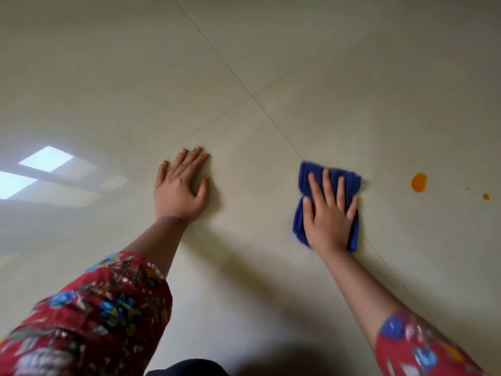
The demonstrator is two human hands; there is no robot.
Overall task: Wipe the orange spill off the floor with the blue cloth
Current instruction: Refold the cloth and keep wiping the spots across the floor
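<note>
The blue cloth (307,178) lies folded on the pale tiled floor right of centre. My right hand (329,213) presses flat on top of it, fingers spread, covering its middle. An orange spill (418,182) sits on the floor a short way to the right of the cloth, apart from it. A smaller orange drop (485,196) lies further right near the frame edge. My left hand (180,187) rests flat on the bare floor to the left, fingers apart, holding nothing.
The floor is glossy cream tile with thin grout lines (252,96) crossing above the hands. A bright window reflection (46,158) shows at the left. A tiny dark speck (466,189) lies between the two orange marks.
</note>
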